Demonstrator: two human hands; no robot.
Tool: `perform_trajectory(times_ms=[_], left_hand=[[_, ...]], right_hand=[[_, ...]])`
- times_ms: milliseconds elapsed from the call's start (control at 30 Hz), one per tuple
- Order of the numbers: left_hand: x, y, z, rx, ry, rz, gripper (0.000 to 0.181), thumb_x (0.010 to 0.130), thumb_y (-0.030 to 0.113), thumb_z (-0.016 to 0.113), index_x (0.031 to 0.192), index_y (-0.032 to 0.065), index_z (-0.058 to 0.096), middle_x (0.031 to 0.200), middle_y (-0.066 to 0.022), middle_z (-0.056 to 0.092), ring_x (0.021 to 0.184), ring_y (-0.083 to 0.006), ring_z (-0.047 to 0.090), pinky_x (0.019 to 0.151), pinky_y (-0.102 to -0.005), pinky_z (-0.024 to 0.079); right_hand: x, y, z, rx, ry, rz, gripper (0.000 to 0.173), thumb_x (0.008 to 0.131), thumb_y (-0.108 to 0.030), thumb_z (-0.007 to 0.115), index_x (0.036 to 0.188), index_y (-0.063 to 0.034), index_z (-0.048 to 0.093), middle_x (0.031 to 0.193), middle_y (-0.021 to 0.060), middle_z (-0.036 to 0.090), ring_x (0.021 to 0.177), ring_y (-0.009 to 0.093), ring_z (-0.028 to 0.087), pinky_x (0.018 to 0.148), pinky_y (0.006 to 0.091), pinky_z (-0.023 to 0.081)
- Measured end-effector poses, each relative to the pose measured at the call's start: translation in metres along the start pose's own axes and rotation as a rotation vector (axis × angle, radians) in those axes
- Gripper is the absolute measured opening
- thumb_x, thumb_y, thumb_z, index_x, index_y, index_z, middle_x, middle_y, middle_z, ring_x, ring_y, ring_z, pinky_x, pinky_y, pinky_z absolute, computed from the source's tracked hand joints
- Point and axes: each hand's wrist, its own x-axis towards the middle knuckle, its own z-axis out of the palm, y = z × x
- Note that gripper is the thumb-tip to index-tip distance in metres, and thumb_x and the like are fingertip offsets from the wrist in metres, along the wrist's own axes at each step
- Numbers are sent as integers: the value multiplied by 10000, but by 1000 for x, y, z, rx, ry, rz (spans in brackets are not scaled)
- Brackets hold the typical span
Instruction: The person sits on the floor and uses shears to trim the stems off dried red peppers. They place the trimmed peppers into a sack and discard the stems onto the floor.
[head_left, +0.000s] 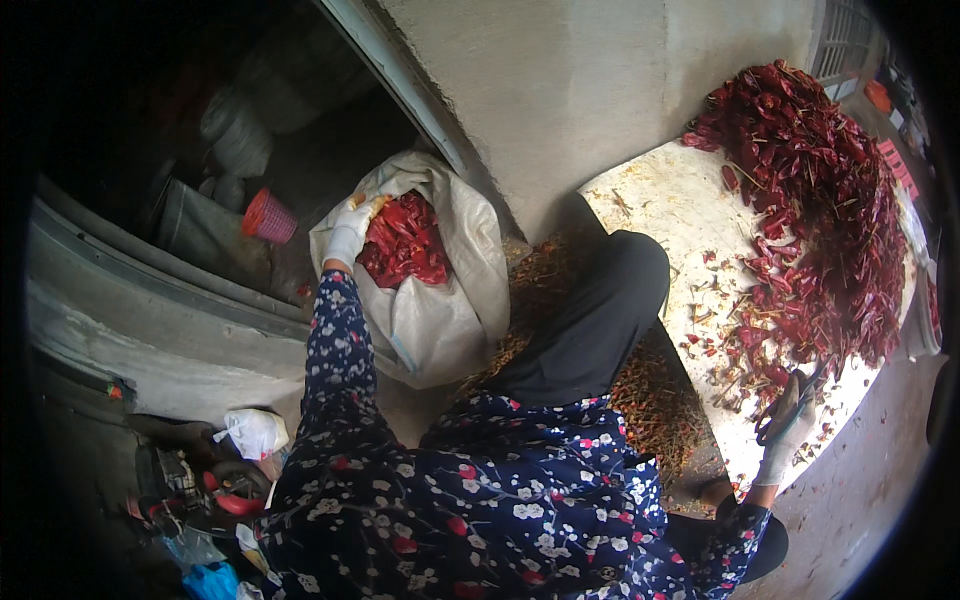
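My left hand (352, 229), in a white work glove, reaches to the mouth of a white woven sack (472, 300). Its fingertips lie at the edge of the dried red chili peppers (409, 244) inside; whether they grip anything is hidden. On the right, my right hand (791, 427), also gloved, holds dark-handled scissors (763, 430) over a pale board (652, 195). Just beyond the scissors, loose dried chilies (765, 334) and cut stems are scattered. They run up into a large heap of dried chilies (795, 142) along the board's far side.
Stems and scraps (660, 405) cover the floor beside my bent leg (585, 315). A concrete wall (555, 97) stands ahead. Left of the sack are a red-pink plastic basket (268, 217) and a door sill (187, 292). A white plastic bag (253, 433) lies lower left.
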Motion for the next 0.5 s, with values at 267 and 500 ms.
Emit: perform_trajectory(times_ms=[267,500], left_hand=[[-41,135,121,36,-109,292,211,975,99,706,1163,36,777,988,-106,790,874,-139,719,770,-294,562],[-234,342,294,-173,-929,463,228,1010,73,688,1218,5,750,1053,-62,777,921,-108,691,830,-247,542]], right_hand=[[25,4,-33,634,67,304,464,1139,-334,470,1369,41,618,778,-32,595,515,80,348,486,241,262],[48,8,-40,493,35,199,454,1044,-419,649,1312,-53,665,740,-5,578,661,143,609,628,297,520]])
